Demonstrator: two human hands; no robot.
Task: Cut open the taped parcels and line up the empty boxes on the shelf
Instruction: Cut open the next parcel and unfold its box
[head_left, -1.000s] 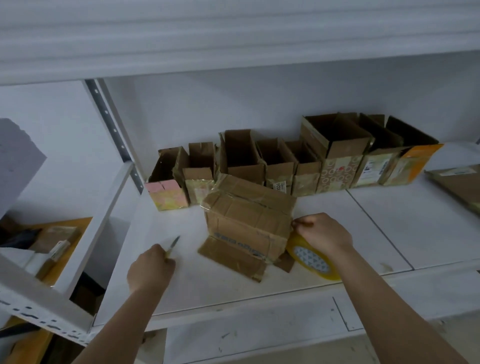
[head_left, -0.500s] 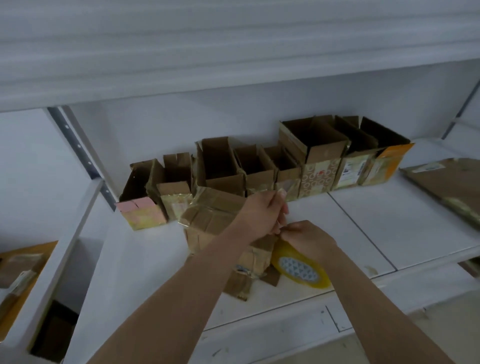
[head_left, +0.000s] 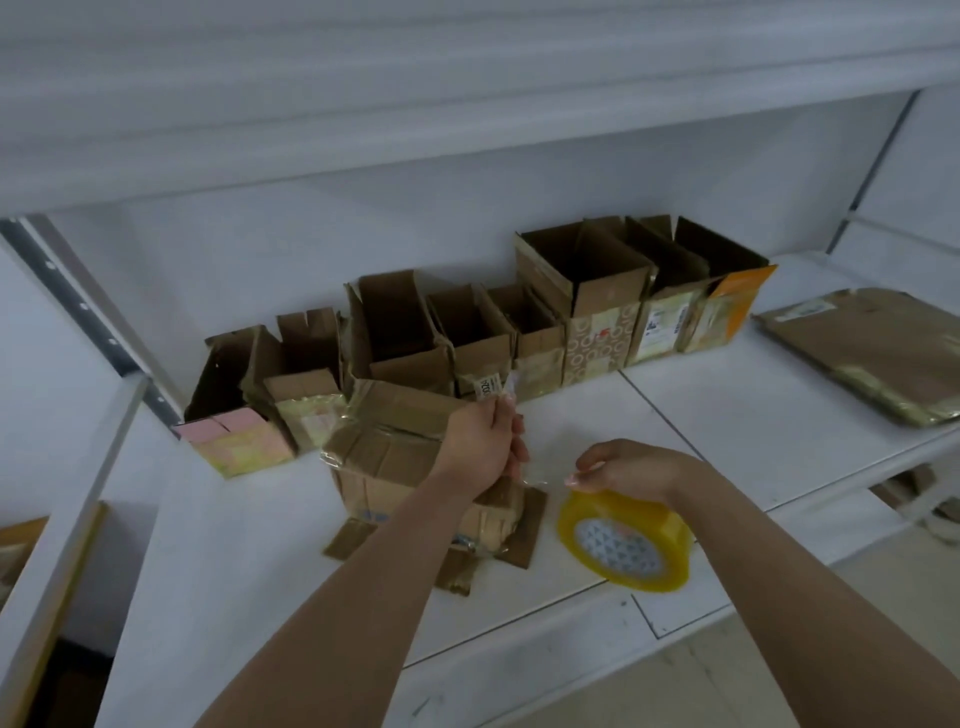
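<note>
A worn brown cardboard box (head_left: 395, 452) stands on the white shelf (head_left: 727, 415), its lower flaps splayed out on the surface. My left hand (head_left: 483, 447) is at the box's right top edge and grips a small cutter (head_left: 510, 387), whose tip shows above the fingers. To the right, my right hand (head_left: 628, 467) holds a yellow tape roll (head_left: 623, 540) from above, a short way off the box. A thin clear strip of tape runs between the box and the roll. Behind, several open empty boxes (head_left: 571, 291) stand in a row along the back wall.
A flat brown taped parcel (head_left: 872, 348) lies on the shelf at the far right. A metal upright (head_left: 78, 306) bounds the shelf on the left. An upper shelf board (head_left: 467, 104) hangs overhead.
My right hand has drawn the tape roll rightwards away from the box, stretching a strip of tape. My left hand came across from the left to the box's right edge and stays there.
</note>
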